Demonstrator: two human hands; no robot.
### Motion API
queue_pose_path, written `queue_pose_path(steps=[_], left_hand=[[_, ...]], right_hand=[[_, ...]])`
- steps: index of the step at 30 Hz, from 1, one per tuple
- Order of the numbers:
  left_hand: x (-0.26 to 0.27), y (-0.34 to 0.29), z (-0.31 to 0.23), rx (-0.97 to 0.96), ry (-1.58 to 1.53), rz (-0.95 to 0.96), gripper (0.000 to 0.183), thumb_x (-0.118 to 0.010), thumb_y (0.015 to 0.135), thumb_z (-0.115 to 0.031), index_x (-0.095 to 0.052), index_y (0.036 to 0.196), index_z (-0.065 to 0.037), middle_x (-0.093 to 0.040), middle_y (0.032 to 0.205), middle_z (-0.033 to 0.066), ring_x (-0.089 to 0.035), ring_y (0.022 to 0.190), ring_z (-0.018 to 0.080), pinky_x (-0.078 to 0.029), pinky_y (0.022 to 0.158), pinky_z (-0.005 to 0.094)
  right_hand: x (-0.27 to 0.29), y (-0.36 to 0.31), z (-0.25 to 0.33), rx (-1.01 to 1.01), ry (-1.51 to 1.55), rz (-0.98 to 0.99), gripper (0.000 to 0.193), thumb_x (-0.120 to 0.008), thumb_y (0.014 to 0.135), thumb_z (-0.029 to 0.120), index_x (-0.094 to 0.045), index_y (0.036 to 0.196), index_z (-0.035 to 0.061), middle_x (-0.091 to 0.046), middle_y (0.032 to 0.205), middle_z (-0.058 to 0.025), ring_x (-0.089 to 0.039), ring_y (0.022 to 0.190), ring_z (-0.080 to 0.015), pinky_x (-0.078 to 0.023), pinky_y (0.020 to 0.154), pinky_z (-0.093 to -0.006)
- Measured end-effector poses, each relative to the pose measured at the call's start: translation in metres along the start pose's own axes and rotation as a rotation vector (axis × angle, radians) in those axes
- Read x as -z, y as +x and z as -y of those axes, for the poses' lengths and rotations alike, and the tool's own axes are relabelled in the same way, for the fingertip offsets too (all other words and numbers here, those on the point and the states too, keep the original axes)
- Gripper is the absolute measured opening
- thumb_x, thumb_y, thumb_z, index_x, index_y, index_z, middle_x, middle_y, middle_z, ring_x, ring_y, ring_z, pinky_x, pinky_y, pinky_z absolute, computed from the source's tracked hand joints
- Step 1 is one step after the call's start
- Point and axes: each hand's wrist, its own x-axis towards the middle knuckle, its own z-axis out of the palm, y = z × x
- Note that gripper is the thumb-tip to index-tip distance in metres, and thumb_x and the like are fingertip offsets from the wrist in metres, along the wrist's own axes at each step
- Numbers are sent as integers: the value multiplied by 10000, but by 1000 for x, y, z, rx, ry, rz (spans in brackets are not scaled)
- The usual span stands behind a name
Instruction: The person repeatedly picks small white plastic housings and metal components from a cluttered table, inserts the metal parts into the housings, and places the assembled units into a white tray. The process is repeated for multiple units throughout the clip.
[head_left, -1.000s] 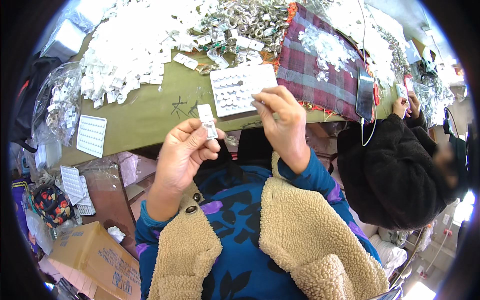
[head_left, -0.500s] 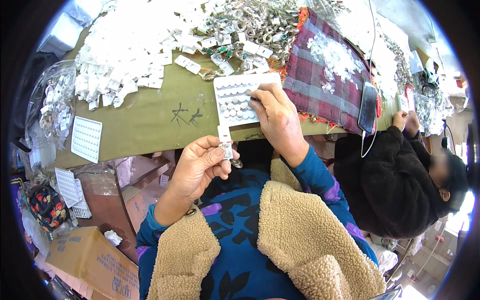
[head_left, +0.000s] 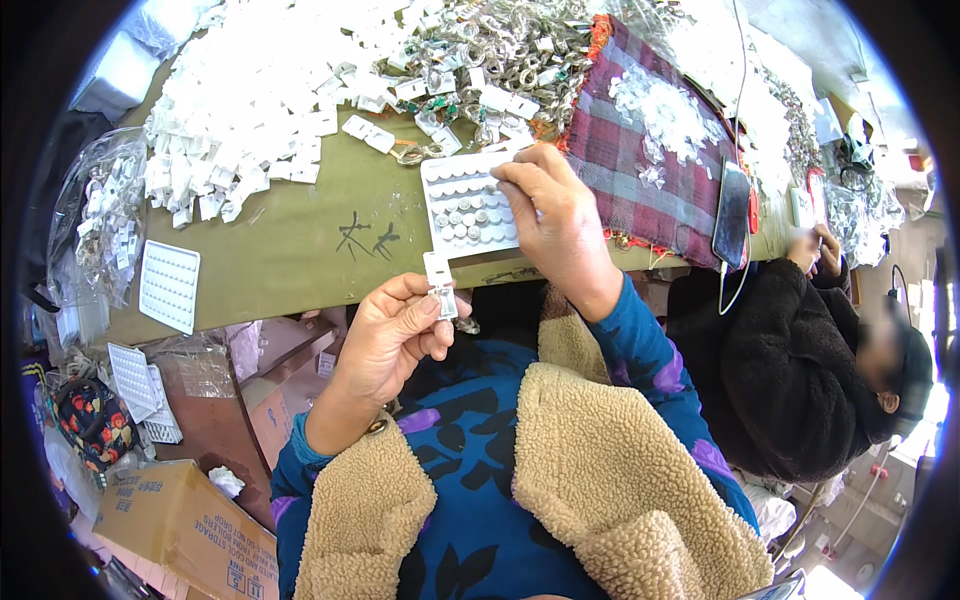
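My left hand is closed on a small white card, pinched upright between thumb and fingers at the table's near edge. A shiny silvery piece shows just beside those fingers. Just beyond the card lies a white tray with rows of small round bumps. Greyish round pieces sit on part of it. Over the tray's right side, my right hand has its thumb and forefinger drawn together. Whatever is between these fingertips is too small to make out.
White cards and silvery looped items lie heaped at the back. A plaid cloth bears clear pieces, beside a phone with a cable. Another bumpy sheet lies left. A co-worker sits at right; a cardboard box stands lower left.
The right hand's fingertips have shifted slightly up and left over the tray. My left hand, still holding the card, sits slightly further left in the picture.
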Motion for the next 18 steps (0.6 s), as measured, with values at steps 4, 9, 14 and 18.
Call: queue_pose_path(steps=[4, 9, 14, 18], left_hand=[[0, -2, -2, -68, -38, 62, 241, -571, 997, -100, -589, 1187, 48, -686, 1020, 212, -679, 741, 146, -598, 616, 242], [2, -4, 1, -123, -126, 70, 207, -559, 1001, -81, -602, 1164, 39, -680, 1050, 197, -697, 801, 160, -629, 680, 260], [5, -6, 10, -168, -127, 18, 267, -580, 990, -90, -591, 1232, 21, -672, 1007, 160, -682, 798, 169, -631, 682, 275], [4, -10, 17, -220, -115, 71, 220, -600, 980, -81, -618, 1164, 39, -701, 977, 137, -716, 810, 182, -638, 718, 292]], right_hand=[[-8, -4, -2, 50, -135, 58, 195, -657, 815, -61, -677, 1001, -5, -596, 929, -145, -637, 825, -334, -524, 724, -381], [-4, -3, 0, 22, -210, 114, 143, -672, 809, -37, -652, 949, -13, -571, 890, -152, -624, 817, -348, -515, 714, -390], [7, -24, 39, -7, 124, 87, 113, -681, 824, -27, -650, 929, 2, -623, 883, -147, -644, 794, -316, -520, 704, -365], [2, -50, 73, 15, 253, 86, 195, -702, 792, -69, -683, 970, 9, -634, 918, -115, -658, 767, -257, -534, 663, -311]])
